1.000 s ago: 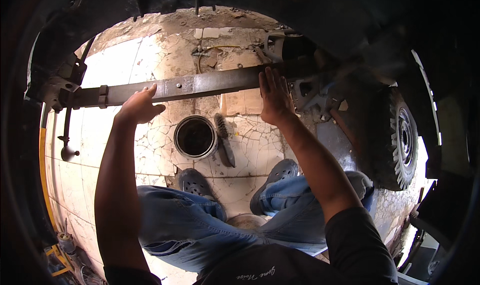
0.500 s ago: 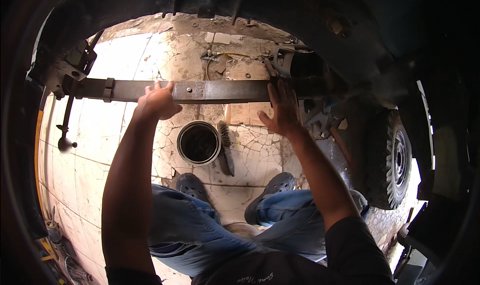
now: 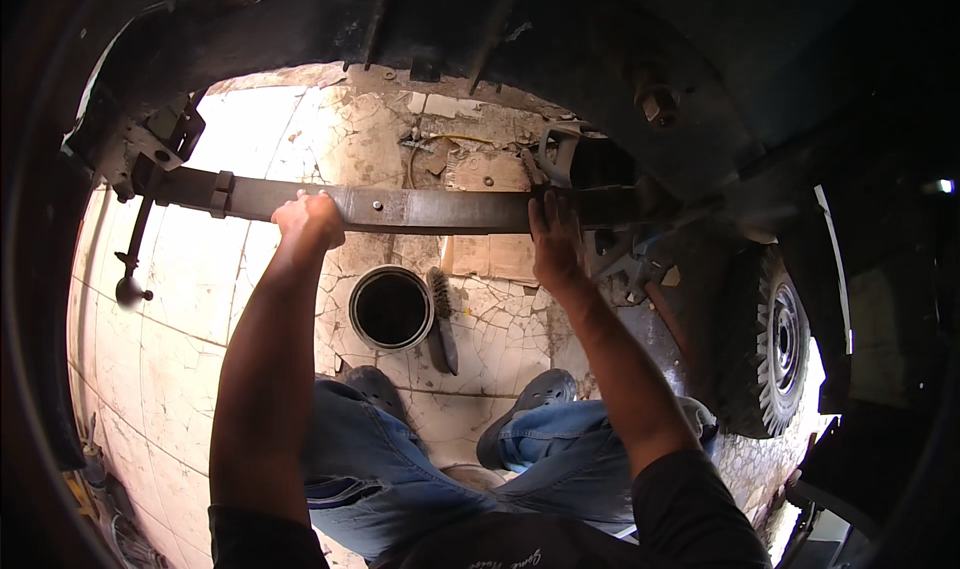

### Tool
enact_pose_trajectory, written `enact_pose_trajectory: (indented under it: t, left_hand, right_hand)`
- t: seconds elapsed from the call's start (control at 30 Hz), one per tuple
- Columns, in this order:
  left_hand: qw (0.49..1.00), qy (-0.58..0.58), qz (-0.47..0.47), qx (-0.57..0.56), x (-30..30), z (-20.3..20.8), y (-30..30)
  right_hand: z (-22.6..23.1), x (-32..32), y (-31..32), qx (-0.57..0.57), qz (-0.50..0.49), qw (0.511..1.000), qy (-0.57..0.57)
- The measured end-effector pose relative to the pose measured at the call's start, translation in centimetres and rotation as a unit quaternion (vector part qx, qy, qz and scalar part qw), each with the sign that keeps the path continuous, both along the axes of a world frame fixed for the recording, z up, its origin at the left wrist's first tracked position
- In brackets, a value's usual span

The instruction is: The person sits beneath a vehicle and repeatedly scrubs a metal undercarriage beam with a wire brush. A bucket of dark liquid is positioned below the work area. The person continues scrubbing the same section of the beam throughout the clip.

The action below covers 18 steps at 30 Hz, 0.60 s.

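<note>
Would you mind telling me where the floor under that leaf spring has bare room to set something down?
Widest bare patch: cracked tile floor left of the left hand, between the hanging rod and the metal can. Smaller patch between can and right hand, past the wire brush. Crowded right of the leaf spring: wheel and brackets.

Two hands, left hand (image 3: pixel 310 219) and right hand (image 3: pixel 553 244), on one leaf spring (image 3: pixel 420 209), one round tin (image 3: pixel 391 308), one wire brush (image 3: pixel 441 314), two shoes, one tyre (image 3: pixel 775 344), perhaps one hanging rod (image 3: pixel 135 254) at left
</note>
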<state>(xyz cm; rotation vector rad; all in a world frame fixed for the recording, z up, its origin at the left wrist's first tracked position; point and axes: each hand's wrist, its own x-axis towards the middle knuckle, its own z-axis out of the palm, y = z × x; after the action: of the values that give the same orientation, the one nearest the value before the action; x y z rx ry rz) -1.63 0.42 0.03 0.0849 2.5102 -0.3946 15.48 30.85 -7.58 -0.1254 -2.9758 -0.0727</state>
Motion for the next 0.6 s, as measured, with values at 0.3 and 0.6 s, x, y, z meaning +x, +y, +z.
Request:
enact_pose_trajectory:
  t: [0.3,0.6]
  left_hand:
    - [0.999,-0.037,0.022,-0.006,-0.3,-0.2,-0.9]
    - [0.993,-0.11,-0.029,0.016,0.1,0.2,0.5]
  right_hand:
    - [-3.6,5.8,-4.6,-0.137,0.021,0.989,0.044]
    - [-14.6,10.4,-9.0,-0.174,-0.054,0.918,-0.351]
